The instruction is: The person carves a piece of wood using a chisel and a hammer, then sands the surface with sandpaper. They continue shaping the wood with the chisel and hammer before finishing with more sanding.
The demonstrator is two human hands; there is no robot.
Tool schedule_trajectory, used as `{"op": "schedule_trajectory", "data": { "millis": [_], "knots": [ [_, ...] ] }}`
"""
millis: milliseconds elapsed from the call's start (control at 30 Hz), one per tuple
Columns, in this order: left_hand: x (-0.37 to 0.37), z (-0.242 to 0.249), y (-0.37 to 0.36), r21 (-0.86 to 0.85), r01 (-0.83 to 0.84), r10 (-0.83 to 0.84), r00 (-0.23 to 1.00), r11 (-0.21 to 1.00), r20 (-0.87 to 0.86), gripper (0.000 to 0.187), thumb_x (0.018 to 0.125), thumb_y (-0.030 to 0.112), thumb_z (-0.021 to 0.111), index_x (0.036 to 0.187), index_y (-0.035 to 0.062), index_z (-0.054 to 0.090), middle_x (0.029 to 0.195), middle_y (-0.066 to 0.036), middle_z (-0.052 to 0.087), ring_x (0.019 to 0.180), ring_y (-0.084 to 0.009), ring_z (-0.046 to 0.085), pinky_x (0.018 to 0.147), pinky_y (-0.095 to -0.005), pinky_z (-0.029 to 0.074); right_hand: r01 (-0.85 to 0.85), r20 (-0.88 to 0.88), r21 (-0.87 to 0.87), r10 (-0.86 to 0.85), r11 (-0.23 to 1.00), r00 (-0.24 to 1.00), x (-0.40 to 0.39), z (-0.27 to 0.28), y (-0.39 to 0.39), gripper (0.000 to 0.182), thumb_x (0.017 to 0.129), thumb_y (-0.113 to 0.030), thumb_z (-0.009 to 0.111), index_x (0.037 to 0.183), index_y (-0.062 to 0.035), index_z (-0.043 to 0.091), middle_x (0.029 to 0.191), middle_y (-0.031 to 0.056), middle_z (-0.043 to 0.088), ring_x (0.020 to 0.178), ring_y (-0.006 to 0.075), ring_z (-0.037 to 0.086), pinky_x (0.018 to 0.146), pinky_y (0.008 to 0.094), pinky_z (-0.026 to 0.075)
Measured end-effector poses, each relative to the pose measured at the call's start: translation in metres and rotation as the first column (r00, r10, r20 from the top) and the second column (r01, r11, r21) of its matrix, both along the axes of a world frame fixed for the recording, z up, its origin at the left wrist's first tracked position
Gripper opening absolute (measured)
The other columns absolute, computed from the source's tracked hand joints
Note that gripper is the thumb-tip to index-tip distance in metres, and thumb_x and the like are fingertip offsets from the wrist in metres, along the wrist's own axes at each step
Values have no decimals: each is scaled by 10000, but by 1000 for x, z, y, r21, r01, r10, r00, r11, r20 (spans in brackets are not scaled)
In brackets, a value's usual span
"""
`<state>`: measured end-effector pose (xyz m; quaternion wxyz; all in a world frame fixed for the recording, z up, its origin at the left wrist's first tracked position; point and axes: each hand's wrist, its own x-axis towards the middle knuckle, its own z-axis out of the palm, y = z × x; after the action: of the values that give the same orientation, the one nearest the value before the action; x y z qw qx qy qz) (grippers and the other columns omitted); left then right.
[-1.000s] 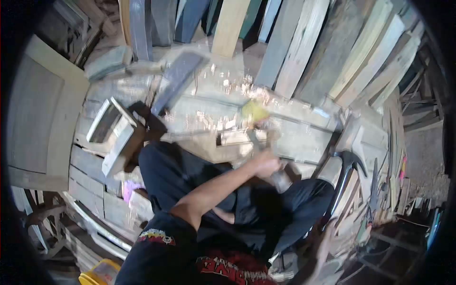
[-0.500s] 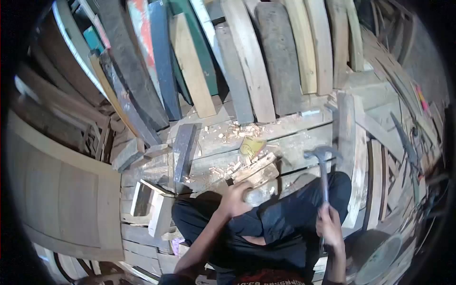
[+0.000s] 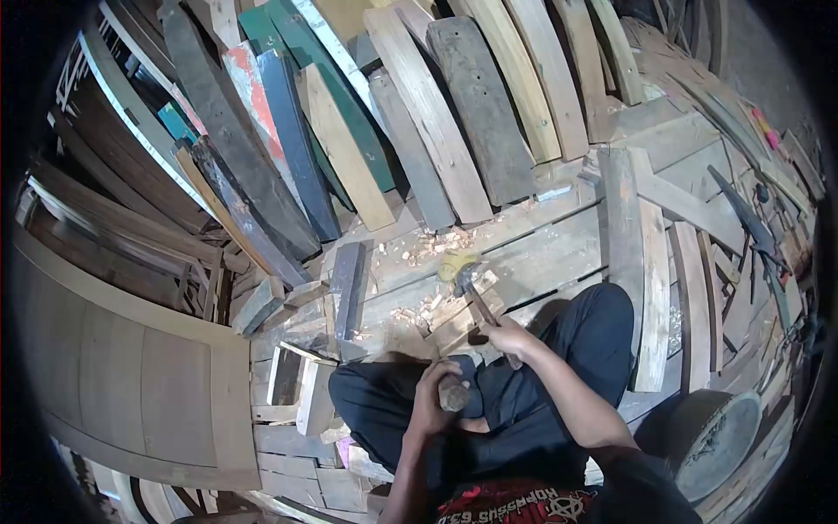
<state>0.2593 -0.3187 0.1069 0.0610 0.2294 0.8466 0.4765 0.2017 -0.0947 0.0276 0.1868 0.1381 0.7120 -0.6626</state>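
Observation:
A claw hammer (image 3: 476,299) is in my right hand (image 3: 506,339), whose fingers wrap round its handle. The hammer head is down over a pale wood block (image 3: 456,332) in front of my crossed legs. My left hand (image 3: 428,400) is closed round a thick, stubby grey-brown piece with a blunt round end (image 3: 454,395), held above my lap; I cannot tell what kind of thing it is. Pale wood chips (image 3: 428,307) lie round the block. A yellow piece (image 3: 454,265) lies just beyond it, partly behind the hammer head.
Upright boards (image 3: 480,113) lean in a row at the back. A dark short plank (image 3: 349,288) and a small wooden box frame (image 3: 301,384) lie to the left, near a panelled door (image 3: 148,375). On the right are long boards (image 3: 624,236) and a round basin (image 3: 716,441).
The hammer has swung left and down from over my right knee to the wood block. My left hand has moved down towards my lap with the round-ended piece. The view has shifted.

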Motion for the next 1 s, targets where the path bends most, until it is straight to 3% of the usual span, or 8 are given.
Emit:
{"op": "schedule_trajectory", "data": {
  "millis": [100, 167, 333, 467, 600, 867, 900, 1000],
  "knots": [
    [13, -9, 5, -102, 62, -68, 996, 993, -58, 435, 712, 17, 846, 1097, 67, 650, 1158, -125, 672, 1158, -333, 630, 1008, -418, 483, 15, 173, -45, -7, 999, 985, 0, 13, 10, 499, 1007, -387, 583, 1247, 49, 623, 912, 125, 690, 766, 205, 627, 690, 369, 513],
    [16, -4, 18, -98, 133, -130, 991, 986, 36, 512, 639, 45, 864, 1101, 80, 647, 1187, -121, 660, 1148, -331, 623, 1014, -418, 475, 26, 50, 40, -28, 999, 998, -6, -22, 2, 468, 1004, -391, 589, 1186, 35, 650, 871, 117, 682, 745, 205, 624, 679, 369, 510],
    [28, 1, 31, 36, 277, -278, 959, 960, 58, 459, 658, 11, 795, 1081, 45, 621, 1150, -136, 643, 1105, -333, 617, 967, -399, 485, -152, 3, 236, 156, 960, 988, -14, -40, -3, 457, 999, -377, 591, 1233, 10, 651, 987, 186, 721, 892, 271, 688, 805, 411, 534],
    [37, 19, 32, 8, 361, -362, 932, 932, 37, 470, 668, 18, 823, 1092, 59, 626, 1200, -129, 642, 1160, -306, 615, 1001, -392, 467, 10, -106, 160, 7, 987, 994, -5, -29, -3, 487, 963, -350, 594, 1153, 95, 653, 986, 308, 713, 943, 393, 724, 788, 474, 547],
    [48, 34, 21, -3, 263, -262, 963, 965, 56, 455, 672, 30, 830, 1085, 33, 640, 1246, -156, 636, 1196, -317, 617, 1012, -404, 480, -92, 107, 103, 81, 990, 991, -10, -11, -6, 498, 996, -371, 562, 1159, 90, 654, 952, 268, 708, 930, 347, 715, 805, 458, 539],
    [2, 45, -26, 85, 49, -34, 986, 995, -161, 420, 695, -23, 767, 1089, 45, 638, 1113, -148, 678, 1085, -320, 656, 961, -407, 504, -135, -29, 132, 139, 982, 990, 5, -22, 9, 405, 988, -316, 567, 1053, 72, 659, 815, 167, 677, 784, 268, 656, 769, 426, 510],
    [-10, 45, -31, 117, 2, 16, 988, 993, -152, 397, 708, -28, 760, 1080, 39, 638, 1090, -141, 680, 1061, -288, 657, 947, -389, 504, -129, 27, 170, 127, 977, 992, 8, -5, 11, 307, 1028, -291, 547, 949, -15, 654, 681, 60, 604, 552, 168, 557, 508, 373, 416],
    [-47, 47, -33, 246, -148, 158, 987, 958, -22, 336, 719, -37, 769, 1026, 14, 642, 956, -84, 671, 949, -147, 623, 870, -323, 503, -131, 74, 114, 123, 985, 990, 0, -23, 11, 283, 1042, -279, 525, 978, -28, 640, 645, 38, 560, 493, 138, 515, 448, 330, 391]
  ]
}}
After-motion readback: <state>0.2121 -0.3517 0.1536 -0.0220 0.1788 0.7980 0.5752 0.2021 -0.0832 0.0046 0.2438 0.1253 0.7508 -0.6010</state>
